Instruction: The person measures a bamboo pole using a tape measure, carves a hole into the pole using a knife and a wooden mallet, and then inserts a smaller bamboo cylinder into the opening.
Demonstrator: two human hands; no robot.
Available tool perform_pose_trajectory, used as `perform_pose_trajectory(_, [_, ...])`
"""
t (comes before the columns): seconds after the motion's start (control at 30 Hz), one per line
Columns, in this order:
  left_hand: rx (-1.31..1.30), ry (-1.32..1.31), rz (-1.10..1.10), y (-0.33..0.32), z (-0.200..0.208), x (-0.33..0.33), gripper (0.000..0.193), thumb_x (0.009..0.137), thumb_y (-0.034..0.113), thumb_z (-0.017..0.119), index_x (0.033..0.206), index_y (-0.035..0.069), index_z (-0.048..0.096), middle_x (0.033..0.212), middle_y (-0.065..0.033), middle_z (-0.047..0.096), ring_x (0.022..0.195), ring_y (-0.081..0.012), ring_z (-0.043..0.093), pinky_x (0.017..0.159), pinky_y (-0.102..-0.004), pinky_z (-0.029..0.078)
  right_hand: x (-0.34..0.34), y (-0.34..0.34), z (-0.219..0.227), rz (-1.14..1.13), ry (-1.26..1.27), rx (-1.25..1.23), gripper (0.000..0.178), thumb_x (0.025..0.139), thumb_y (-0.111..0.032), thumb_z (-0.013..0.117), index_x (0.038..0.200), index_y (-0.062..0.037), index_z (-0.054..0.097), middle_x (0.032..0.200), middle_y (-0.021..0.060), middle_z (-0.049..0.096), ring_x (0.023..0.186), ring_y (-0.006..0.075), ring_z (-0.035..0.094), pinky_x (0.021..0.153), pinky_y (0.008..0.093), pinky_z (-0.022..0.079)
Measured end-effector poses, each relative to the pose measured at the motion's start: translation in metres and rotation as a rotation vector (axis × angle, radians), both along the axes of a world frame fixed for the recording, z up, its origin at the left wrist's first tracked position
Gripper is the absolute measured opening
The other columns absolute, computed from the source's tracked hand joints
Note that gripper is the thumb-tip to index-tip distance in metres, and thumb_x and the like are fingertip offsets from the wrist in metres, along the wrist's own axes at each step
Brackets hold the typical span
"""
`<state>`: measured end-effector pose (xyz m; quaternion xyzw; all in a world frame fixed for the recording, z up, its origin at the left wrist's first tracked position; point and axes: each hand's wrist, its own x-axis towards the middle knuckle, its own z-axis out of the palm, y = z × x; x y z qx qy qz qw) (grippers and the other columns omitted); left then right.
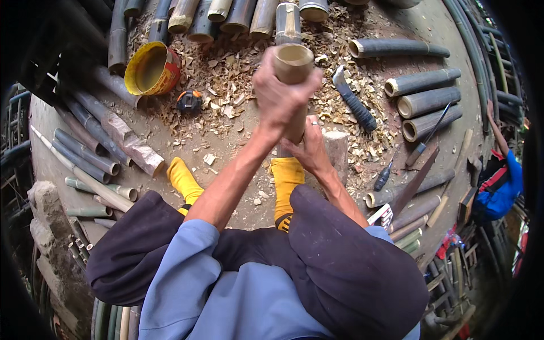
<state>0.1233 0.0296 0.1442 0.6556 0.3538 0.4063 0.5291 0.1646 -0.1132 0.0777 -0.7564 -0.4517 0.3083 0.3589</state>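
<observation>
A pale bamboo tube, its open end tipped up toward me, stands between my feet. My left hand is wrapped round its upper part and blurred by motion. Lower down, my right hand, with a ring on one finger, grips the same tube near its lower end. The tube's bottom is hidden by my right hand. Just beyond the tube lies a darker bamboo piece. To the right, a chopping knife with a black wrapped handle rests on the shavings.
A yellow-and-red bucket and a tape measure sit at left. Bamboo tubes lie on both sides and at the far edge. A wood block, a slim tool and a saw are at right. Another person's blue sleeve shows far right.
</observation>
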Motion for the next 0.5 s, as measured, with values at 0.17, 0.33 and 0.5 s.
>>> perform_pose_trajectory(0.17, [0.342, -0.151, 0.018, -0.066, -0.008, -0.007, 0.041, 0.062, 0.015, 0.075, 0.097, 0.004, 0.057, 0.081, -0.0082, 0.063, 0.071, -0.0225, 0.065, 0.064, -0.0346, 0.053, 0.004, -0.014, -0.066, 0.015, 0.176, -0.067, 0.051, 0.072, -0.017, 0.074, 0.113, 0.0017, 0.049, 0.104, 0.0159, 0.051, 0.096, 0.0284, 0.052, 0.082, 0.0399, 0.044])
perform_pose_trajectory(0.33, [0.454, -0.222, -0.086, -0.117, -0.014, -0.021, 0.034, 0.056, 0.016, 0.074, 0.086, 0.009, 0.060, 0.075, -0.0039, 0.061, 0.069, -0.0227, 0.062, 0.066, -0.0366, 0.048, 0.005, -0.021, -0.053, -0.015, 0.178, -0.095, 0.043, 0.074, -0.013, 0.071, 0.111, 0.0000, 0.053, 0.098, 0.0114, 0.056, 0.090, 0.0225, 0.055, 0.079, 0.0347, 0.045])
perform_pose_trajectory(0.5, [0.307, -0.240, -0.095, -0.086, -0.011, -0.019, 0.034, 0.052, 0.015, 0.075, 0.083, 0.010, 0.060, 0.073, -0.0046, 0.060, 0.068, -0.0244, 0.061, 0.065, -0.0367, 0.047, 0.024, -0.026, -0.013, -0.062, 0.199, -0.117, 0.035, 0.077, -0.008, 0.069, 0.110, -0.0018, 0.058, 0.092, 0.0069, 0.061, 0.084, 0.0166, 0.059, 0.077, 0.0295, 0.047])
